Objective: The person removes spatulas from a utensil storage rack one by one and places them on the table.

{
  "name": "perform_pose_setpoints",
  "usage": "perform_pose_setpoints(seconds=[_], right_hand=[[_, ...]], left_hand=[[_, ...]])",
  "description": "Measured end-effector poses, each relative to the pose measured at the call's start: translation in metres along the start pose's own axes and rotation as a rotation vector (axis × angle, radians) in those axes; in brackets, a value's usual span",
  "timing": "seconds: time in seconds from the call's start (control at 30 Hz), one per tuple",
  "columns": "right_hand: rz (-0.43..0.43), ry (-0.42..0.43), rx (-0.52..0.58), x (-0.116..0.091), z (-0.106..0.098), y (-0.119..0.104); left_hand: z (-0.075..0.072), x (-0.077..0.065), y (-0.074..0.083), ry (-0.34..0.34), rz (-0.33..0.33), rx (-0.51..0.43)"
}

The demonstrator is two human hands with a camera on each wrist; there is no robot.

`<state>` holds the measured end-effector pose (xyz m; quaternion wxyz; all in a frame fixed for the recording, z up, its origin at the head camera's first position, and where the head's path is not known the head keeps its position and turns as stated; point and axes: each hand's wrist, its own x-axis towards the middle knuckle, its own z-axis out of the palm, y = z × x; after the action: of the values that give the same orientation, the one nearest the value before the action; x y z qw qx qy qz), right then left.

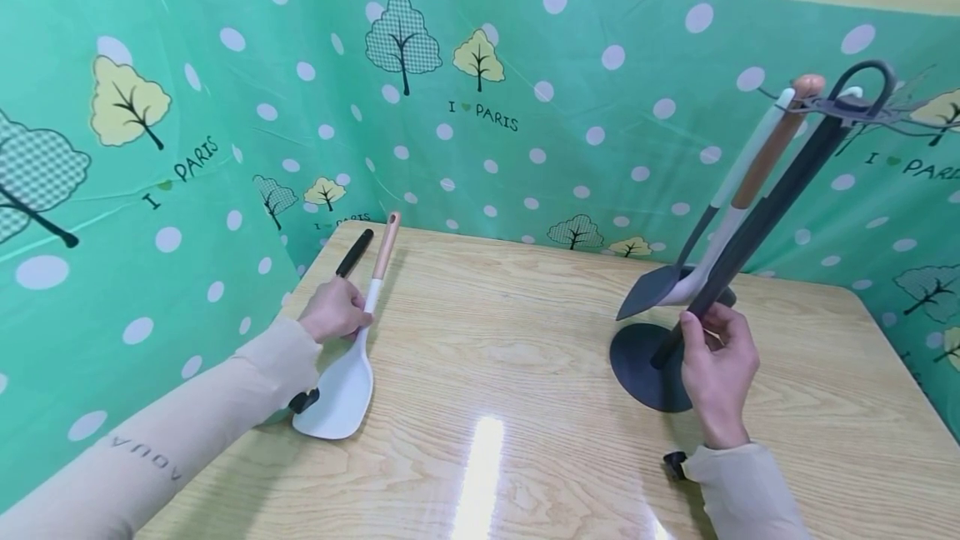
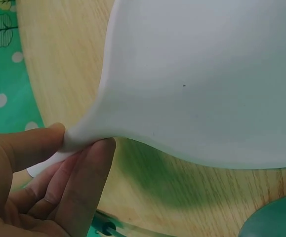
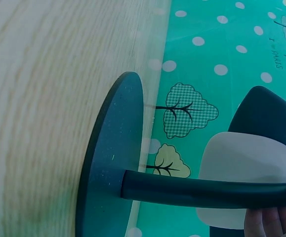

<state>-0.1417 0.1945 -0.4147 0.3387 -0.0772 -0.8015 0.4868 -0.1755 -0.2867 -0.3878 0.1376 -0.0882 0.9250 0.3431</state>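
Note:
My left hand (image 1: 335, 311) pinches the neck of a white spatula (image 1: 341, 394) with a pinkish-brown handle. The spatula's broad blade fills much of the left wrist view, thumb on one side of the neck and fingers on the other. Beside it, a black handle (image 1: 355, 252) of another utensil runs under the left hand. My right hand (image 1: 722, 365) grips the lower pole of a black utensil stand (image 1: 780, 207) with a round base (image 1: 633, 365). From the stand's top hang several utensils, among them a dark turner (image 1: 648, 290) and a white-headed utensil with a brown handle (image 1: 765, 157).
Both hands work over a light wood table (image 1: 510, 315). A green dotted cloth (image 1: 487, 148) rises behind it and along its left side. Wire hooks (image 1: 892, 113) spread from the stand's top. A dark green utensil head (image 2: 276, 217) lies near the spatula blade.

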Motion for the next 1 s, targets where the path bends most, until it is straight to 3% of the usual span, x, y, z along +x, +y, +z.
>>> perform_pose_setpoints(seconds=[0.37, 0.63, 1.0], right_hand=[[0.01, -0.006, -0.005, 0.001, -0.001, 0.0], [0.016, -0.009, -0.01, 0.001, -0.001, 0.0], [0.032, -0.018, -0.015, 0.001, -0.001, -0.001]], left_hand=[[0.003, 0.005, -0.004, -0.007, -0.032, 0.031], [0.001, 0.01, -0.008, -0.015, -0.006, 0.069], [0.006, 0.014, -0.004, -0.016, -0.067, 0.089]])
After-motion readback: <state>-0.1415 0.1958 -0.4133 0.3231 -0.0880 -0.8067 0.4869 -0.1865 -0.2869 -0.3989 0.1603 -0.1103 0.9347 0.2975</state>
